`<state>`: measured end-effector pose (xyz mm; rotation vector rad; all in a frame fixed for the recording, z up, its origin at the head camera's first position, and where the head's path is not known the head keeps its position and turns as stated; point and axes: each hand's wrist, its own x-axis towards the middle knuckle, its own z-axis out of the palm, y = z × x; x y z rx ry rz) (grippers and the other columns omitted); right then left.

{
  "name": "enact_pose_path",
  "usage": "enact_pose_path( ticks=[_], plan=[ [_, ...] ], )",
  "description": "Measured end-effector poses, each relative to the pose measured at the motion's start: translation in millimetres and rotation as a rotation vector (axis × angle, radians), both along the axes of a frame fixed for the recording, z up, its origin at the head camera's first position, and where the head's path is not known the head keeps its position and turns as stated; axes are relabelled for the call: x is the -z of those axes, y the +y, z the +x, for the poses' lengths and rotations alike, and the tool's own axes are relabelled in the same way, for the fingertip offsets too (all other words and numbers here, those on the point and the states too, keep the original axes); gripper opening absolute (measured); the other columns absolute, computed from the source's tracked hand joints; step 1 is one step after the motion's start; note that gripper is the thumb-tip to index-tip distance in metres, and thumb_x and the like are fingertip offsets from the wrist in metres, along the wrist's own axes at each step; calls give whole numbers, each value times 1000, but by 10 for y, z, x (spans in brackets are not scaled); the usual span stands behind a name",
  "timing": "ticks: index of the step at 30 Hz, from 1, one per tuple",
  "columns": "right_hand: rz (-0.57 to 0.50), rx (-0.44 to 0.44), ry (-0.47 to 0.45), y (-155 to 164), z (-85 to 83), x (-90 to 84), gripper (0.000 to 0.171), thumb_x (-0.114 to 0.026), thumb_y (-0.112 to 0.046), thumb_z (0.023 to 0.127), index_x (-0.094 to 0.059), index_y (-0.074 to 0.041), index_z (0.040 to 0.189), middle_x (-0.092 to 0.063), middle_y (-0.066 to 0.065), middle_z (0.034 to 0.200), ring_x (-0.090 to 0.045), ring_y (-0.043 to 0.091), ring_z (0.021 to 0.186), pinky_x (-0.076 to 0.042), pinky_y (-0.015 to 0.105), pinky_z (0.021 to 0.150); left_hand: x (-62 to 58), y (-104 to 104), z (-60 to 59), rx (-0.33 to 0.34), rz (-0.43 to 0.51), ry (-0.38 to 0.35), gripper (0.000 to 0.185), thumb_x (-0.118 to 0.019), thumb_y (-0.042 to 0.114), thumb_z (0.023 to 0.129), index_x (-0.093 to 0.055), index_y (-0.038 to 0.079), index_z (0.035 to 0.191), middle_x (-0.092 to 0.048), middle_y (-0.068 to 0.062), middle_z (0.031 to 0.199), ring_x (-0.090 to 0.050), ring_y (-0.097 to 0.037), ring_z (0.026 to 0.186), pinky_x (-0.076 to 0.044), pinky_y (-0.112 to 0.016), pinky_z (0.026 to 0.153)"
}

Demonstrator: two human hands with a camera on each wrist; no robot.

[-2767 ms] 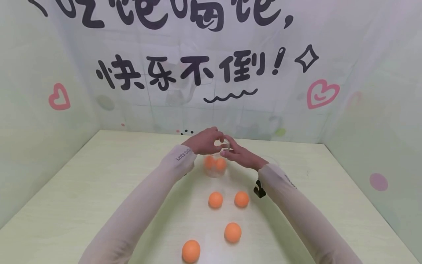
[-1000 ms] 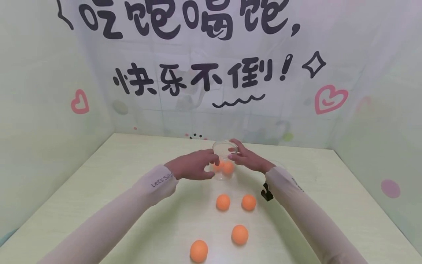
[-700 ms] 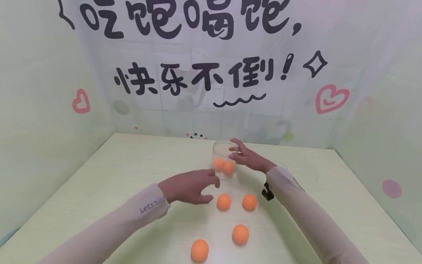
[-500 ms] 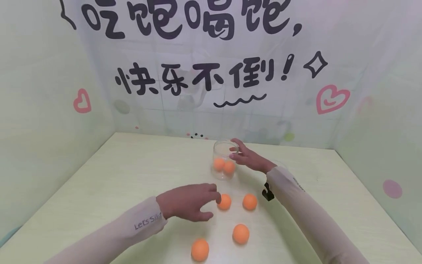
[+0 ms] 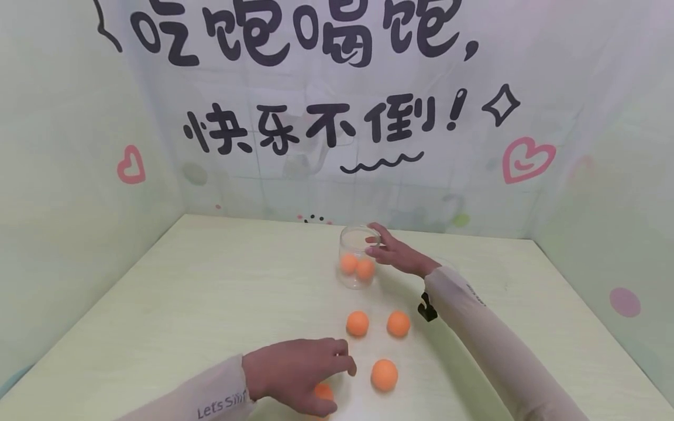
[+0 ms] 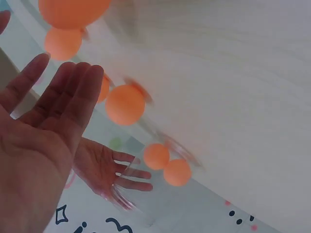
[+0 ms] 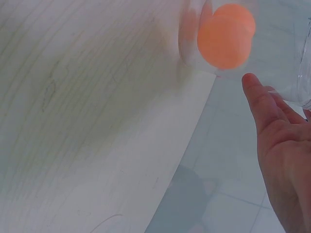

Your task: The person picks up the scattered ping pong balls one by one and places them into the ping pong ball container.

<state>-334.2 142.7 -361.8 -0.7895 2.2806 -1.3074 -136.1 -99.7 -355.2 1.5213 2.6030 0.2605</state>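
A clear glass jar [image 5: 347,248] stands upright near the back of the table with two orange ping-pong balls [image 5: 365,269] in it. At its right side rests my right hand [image 5: 401,254], thumb and fingers extended along the upper wall; in the left wrist view those fingers look straight. My left hand [image 5: 295,371] hovers palm inward over the near ball [image 5: 323,390], partly hiding it. Its fingers and thumb are spread apart and grip nothing. Three more orange balls lie on the table: a left one [image 5: 357,323], a right one [image 5: 398,324] and a nearer one [image 5: 384,375].
The pale wooden table [image 5: 237,280] is bounded by a printed cloth [image 5: 316,187] at the back and sides. A faint transparent round edge [image 5: 447,261] shows behind the right wrist. Something small and black [image 5: 427,308] sits beneath the right cuff.
My left hand has left the jar's mouth, where both hands were, and come down and nearer, past the left ball to the nearest one. My right hand stays at the jar.
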Motion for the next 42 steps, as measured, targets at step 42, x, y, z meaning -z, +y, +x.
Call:
enact_pose_path(
  ticks=[42],
  plan=[
    [-27, -2, -11, 2, -2, 22, 73, -49, -34, 97, -2, -18, 152, -24, 20, 154, -35, 37, 137, -31, 51, 110, 293, -12, 62, 75, -42, 169, 21, -74, 22, 74, -55, 23, 84, -40, 14, 74, -31, 3, 61, -24, -5, 57]
  ],
)
